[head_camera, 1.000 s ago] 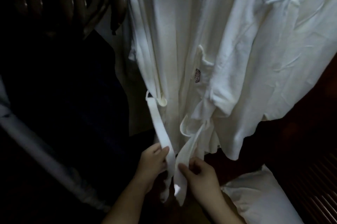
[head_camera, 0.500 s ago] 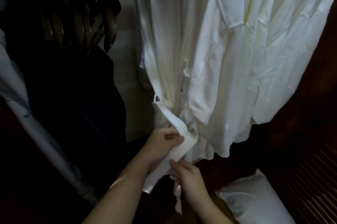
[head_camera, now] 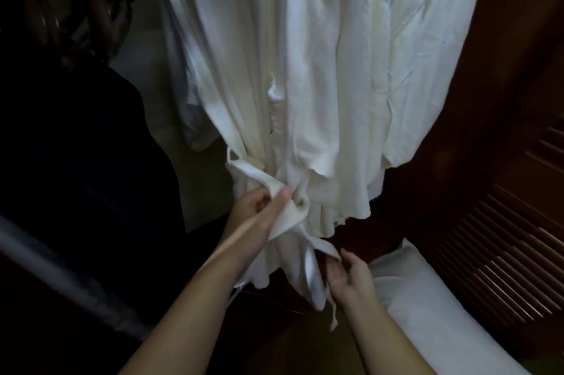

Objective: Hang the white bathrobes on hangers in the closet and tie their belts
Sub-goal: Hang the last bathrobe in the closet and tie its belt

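Several white bathrobes point(head_camera: 320, 69) hang side by side in the closet. The nearest one point(head_camera: 232, 75) has its white belt point(head_camera: 259, 179) crossed at the waist. My left hand point(head_camera: 256, 206) grips the upper part of the belt at the crossing, thumb against the cloth. My right hand point(head_camera: 348, 274) is lower, palm up with fingers loosely spread, its fingertips touching the hanging belt end point(head_camera: 314, 277). The hangers of the robes are out of view above.
Dark wooden hangers point(head_camera: 100, 8) and dark garments point(head_camera: 76, 145) hang at the left. A white pillow point(head_camera: 433, 313) lies at the lower right. A dark wooden louvred door point(head_camera: 503, 252) stands at the right.
My left hand has moved up and right, pulling one belt end across the other at the waist. My right hand has dropped lower and loosened its hold on the other end.
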### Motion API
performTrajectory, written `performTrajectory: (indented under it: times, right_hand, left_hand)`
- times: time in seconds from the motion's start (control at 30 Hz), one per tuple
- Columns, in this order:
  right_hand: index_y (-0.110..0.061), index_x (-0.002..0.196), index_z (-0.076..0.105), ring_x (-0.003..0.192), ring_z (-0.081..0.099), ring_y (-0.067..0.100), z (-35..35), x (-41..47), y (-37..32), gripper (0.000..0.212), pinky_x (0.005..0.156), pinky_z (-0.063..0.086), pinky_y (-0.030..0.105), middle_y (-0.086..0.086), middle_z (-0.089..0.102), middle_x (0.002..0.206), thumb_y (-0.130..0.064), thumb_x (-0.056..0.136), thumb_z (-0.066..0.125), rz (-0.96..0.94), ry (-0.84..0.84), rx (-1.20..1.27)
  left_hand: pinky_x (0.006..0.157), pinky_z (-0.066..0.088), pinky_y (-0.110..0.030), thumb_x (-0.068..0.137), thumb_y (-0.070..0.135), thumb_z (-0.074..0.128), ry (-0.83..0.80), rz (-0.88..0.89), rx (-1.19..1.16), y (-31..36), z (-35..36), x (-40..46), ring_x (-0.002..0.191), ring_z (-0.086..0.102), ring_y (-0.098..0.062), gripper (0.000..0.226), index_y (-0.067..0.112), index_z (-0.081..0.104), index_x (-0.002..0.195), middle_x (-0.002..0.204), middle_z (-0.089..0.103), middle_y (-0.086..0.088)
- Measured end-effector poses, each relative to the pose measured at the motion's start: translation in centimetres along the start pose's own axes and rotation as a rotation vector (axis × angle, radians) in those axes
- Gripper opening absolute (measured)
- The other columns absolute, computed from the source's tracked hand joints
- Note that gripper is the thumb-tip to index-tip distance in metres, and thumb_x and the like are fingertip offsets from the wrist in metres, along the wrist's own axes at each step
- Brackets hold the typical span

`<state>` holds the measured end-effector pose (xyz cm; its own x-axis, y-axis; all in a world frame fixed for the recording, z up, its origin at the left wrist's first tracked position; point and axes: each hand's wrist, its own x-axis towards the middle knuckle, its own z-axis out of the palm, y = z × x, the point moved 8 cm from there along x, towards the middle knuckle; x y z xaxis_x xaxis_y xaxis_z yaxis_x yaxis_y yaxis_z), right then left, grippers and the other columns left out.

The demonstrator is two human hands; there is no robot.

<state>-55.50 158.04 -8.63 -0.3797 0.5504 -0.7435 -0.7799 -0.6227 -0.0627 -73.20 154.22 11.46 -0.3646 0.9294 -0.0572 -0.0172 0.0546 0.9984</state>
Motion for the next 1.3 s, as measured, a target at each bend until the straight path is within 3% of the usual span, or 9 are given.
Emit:
performTrajectory:
  times: [0.17,0.33,0.47,0.6,0.73,0.83,1.03,1.2,1.3]
  right_hand:
    - [0.001,0.137,0.055,0.114,0.066,0.026,-5.1,1.3,-5.1,0.035,0.108,0.049,0.033,0.013,0.067,0.124,-0.009,0.103,0.053,-0.124,0.202,0.128]
    - [-0.004,0.139,0.053,0.098,0.068,0.020,-6.2,-0.8,-8.0,0.038,0.085,0.059,0.028,0.011,0.067,0.123,-0.009,0.102,0.057,-0.205,0.212,0.211]
    - [-0.007,0.140,0.055,0.101,0.065,0.013,-1.2,-4.7,-8.6,0.043,0.094,0.051,0.024,0.007,0.068,0.112,-0.004,0.098,0.057,-0.325,0.082,0.068]
    - [-0.014,0.138,0.062,0.110,0.071,0.017,7.3,-15.0,-8.8,0.045,0.094,0.057,0.032,0.002,0.072,0.120,0.002,0.096,0.057,-0.896,0.035,-0.252]
    - [-0.022,0.137,0.060,0.104,0.067,-0.004,17.4,-25.1,-5.0,0.048,0.091,0.053,0.016,-0.026,0.071,0.107,0.002,0.096,0.062,-1.524,-0.195,-0.726]
    - [-0.022,0.140,0.057,0.102,0.057,0.005,25.1,-25.3,0.7,0.052,0.088,0.044,0.014,-0.001,0.062,0.118,0.003,0.094,0.057,-1.817,-0.518,-1.397]
    - [-0.010,0.130,0.064,0.125,0.058,0.030,27.2,-14.2,6.9,0.033,0.099,0.045,0.033,0.012,0.062,0.134,-0.015,0.100,0.053,-0.995,-0.375,-2.914]
    - [-0.023,0.125,0.068,0.116,0.058,0.022,25.6,-15.2,6.3,0.035,0.100,0.046,0.036,0.001,0.066,0.129,-0.037,0.097,0.053,-0.667,-0.490,-2.718]
    - [-0.018,0.081,0.072,0.088,0.060,0.014,24.1,-13.8,6.8,0.028,0.084,0.047,0.039,-0.006,0.070,0.091,-0.034,0.070,0.052,-0.507,-0.621,-2.473]
  left_hand:
    - [0.088,0.059,-0.036,0.082,0.027,0.089,0.047,0.019,0.139,-0.3,-1.9,0.1,0.100,0.075,-0.015,0.022,0.023,0.079,0.101,0.101,0.080,0.002]
    - [0.096,0.058,-0.040,0.089,0.017,0.081,-0.004,0.000,0.146,-1.0,-2.8,-0.5,0.104,0.076,-0.018,0.023,0.017,0.078,0.112,0.104,0.080,-0.001]
    - [0.093,0.058,-0.038,0.093,0.013,0.076,-0.008,-0.014,0.190,-2.1,-2.9,-0.5,0.101,0.076,-0.016,0.016,0.017,0.077,0.109,0.100,0.081,0.001]
    - [0.087,0.058,-0.036,0.098,0.016,0.071,-0.007,-0.028,0.239,-2.9,-2.4,-0.4,0.099,0.075,-0.013,0.011,0.020,0.076,0.106,0.100,0.080,0.005]
    - [0.096,0.058,-0.035,0.099,0.020,0.067,-0.048,-0.042,0.277,-2.5,-1.3,-0.9,0.104,0.072,-0.003,0.018,0.026,0.074,0.115,0.108,0.078,0.011]
    - [0.097,0.057,-0.035,0.101,0.025,0.065,-0.074,-0.034,0.276,-1.6,-1.1,-1.7,0.105,0.071,-0.002,0.018,0.033,0.074,0.115,0.107,0.077,0.014]
    - [0.082,0.052,-0.016,0.103,0.011,0.061,0.011,0.098,0.156,0.5,-2.8,-3.4,0.100,0.072,-0.004,0.020,0.020,0.075,0.113,0.103,0.079,0.009]
    - [0.080,0.051,-0.012,0.102,0.015,0.063,0.184,0.176,0.109,1.5,-6.2,-3.3,0.099,0.071,0.002,0.022,0.030,0.075,0.111,0.105,0.078,0.018]
    - [0.087,0.056,-0.029,0.101,0.029,0.064,0.167,0.196,0.139,1.2,-6.2,-2.5,0.103,0.072,-0.006,0.016,0.031,0.076,0.111,0.107,0.078,0.011]
